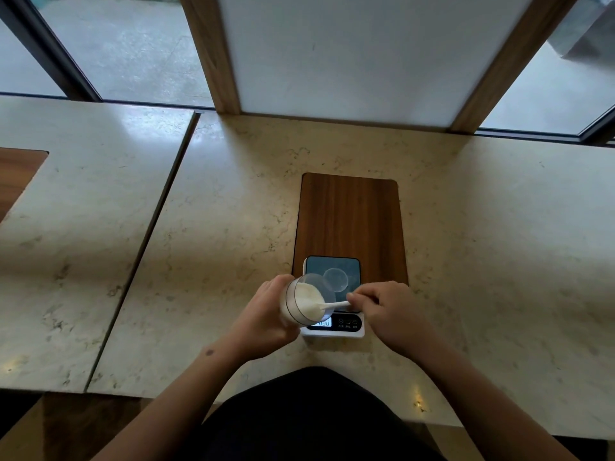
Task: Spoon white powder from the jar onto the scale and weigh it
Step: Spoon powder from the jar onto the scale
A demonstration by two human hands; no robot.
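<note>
scooping step: my left hand (266,314) wraps its fingers around the tilted jar (301,302), just over the scale (333,296) on the table (199,227). my right hand (386,307) pinches the spoon (332,305), bowl in the powder (307,296). next, lift it level onto the dish (336,279).

Dim daylight from windows (133,44) at top; glare patches on counter (149,134). Soft shadows near hands. Wide-angle bending at edges. Slightly soft overall; scale display (321,322) blown out, unreadable.
</note>
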